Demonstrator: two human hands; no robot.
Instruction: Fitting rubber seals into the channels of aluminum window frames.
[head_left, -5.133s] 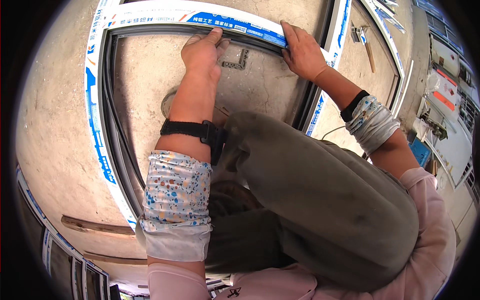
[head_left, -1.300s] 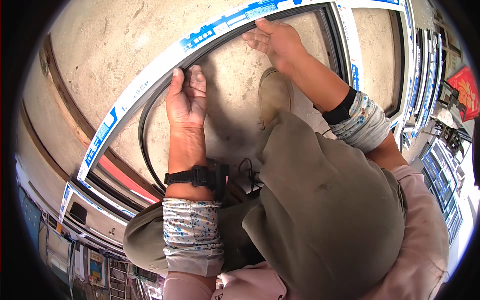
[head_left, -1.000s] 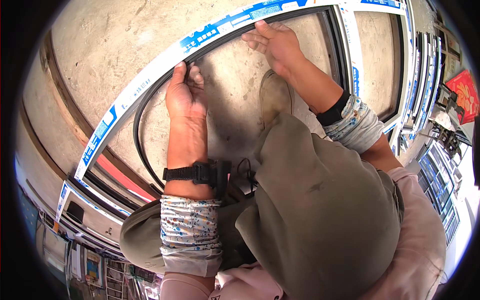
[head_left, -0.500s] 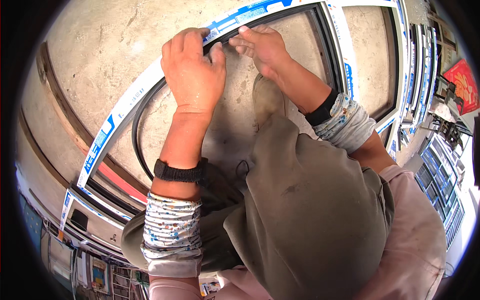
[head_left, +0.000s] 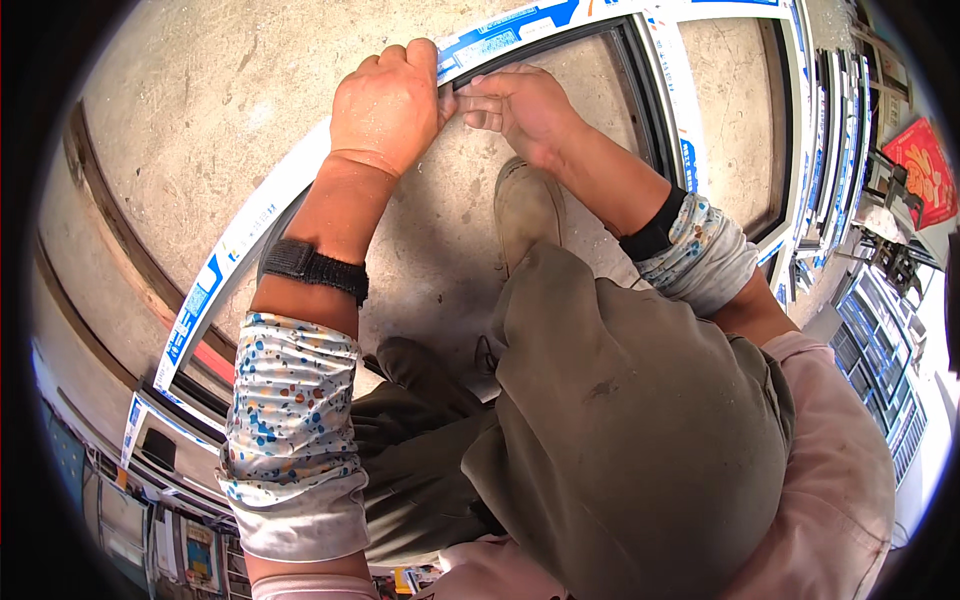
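Observation:
A large window frame [head_left: 245, 225] wrapped in white and blue film curves across the upper left. My left hand [head_left: 385, 105] is closed over its long rail, fingers bent at the outer side and thumb toward the inner edge. Along that inner edge runs a black rubber seal strip [head_left: 560, 45]. Just right of the left thumb, my right hand [head_left: 525, 110] has its fingers curled together at the strip, thumb on top. The fingertips of both hands nearly meet, so the strip between them is mostly hidden. My left forearm covers the strip's loose part.
Below the hands, my shoe [head_left: 530, 205] stands on the concrete floor [head_left: 440, 215] inside the frame. A crossbar [head_left: 680, 100] divides the frame at the right. More film-wrapped profiles [head_left: 840, 150] stack beyond it, near a red package [head_left: 920, 170]. Wooden bars [head_left: 135, 250] lie at the left.
My left hand has closed more tightly over the rail and its forearm has swung left, covering the strip's loose loop. The right hand has curled its fingers in closer to the left thumb.

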